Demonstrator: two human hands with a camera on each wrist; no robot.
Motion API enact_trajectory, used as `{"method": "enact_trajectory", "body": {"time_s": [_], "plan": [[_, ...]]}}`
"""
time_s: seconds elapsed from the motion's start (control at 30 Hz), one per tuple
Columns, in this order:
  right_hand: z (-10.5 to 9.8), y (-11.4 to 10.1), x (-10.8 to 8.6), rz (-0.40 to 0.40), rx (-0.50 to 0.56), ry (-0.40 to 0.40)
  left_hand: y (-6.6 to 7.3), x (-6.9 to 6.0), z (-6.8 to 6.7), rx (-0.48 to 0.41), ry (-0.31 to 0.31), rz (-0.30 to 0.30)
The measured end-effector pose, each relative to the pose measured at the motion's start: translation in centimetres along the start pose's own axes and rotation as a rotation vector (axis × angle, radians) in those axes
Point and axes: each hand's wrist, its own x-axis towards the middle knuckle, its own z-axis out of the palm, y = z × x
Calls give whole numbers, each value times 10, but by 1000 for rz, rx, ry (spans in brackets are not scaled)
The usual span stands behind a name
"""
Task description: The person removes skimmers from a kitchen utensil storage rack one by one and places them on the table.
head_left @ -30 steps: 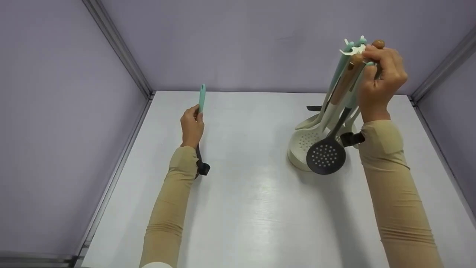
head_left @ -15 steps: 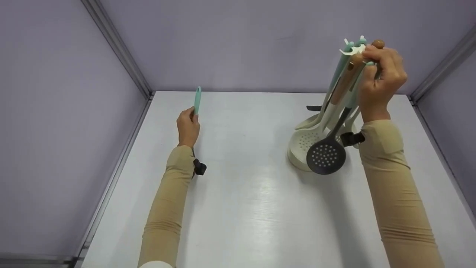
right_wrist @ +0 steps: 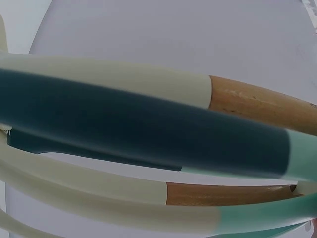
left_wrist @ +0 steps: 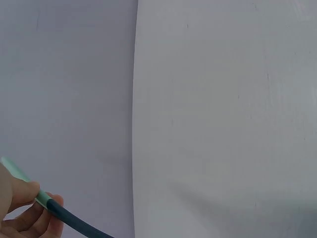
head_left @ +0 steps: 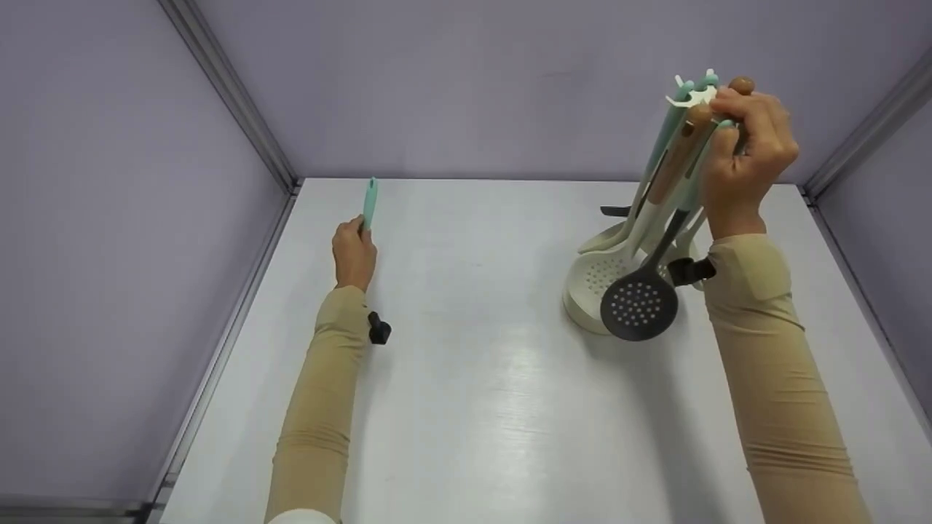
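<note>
My left hand (head_left: 354, 255) pinches a kitchen utensil by its mint handle (head_left: 370, 204) above the left side of the table. In the left wrist view its dark shaft (left_wrist: 79, 223) runs out of frame; its head is hidden, so its kind cannot be told. At the right, my right hand (head_left: 753, 149) grips the top of a white utensil stand (head_left: 700, 97). From the stand hang a dark skimmer (head_left: 638, 306), a white skimmer (head_left: 598, 276) with a wooden handle, and several other utensils. Close-up in the right wrist view are dark, cream, wooden and mint handles (right_wrist: 257, 213).
The stand's round white base (head_left: 582, 314) rests on the white table (head_left: 466, 407). A dark utensil end (head_left: 615, 212) sticks out behind the stand. Grey-purple panels (head_left: 466, 87) close in the back and sides.
My left hand has moved left and slightly toward me, carrying the mint-handled utensil. My right hand and the stand have stayed in place.
</note>
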Motion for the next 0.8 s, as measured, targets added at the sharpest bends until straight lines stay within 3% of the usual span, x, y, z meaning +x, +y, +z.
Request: {"method": "enact_trajectory", "body": {"time_s": [0.8], "plan": [[-7, 6, -1, 2, -26, -11, -33, 15, -13, 84, 45, -144]]}}
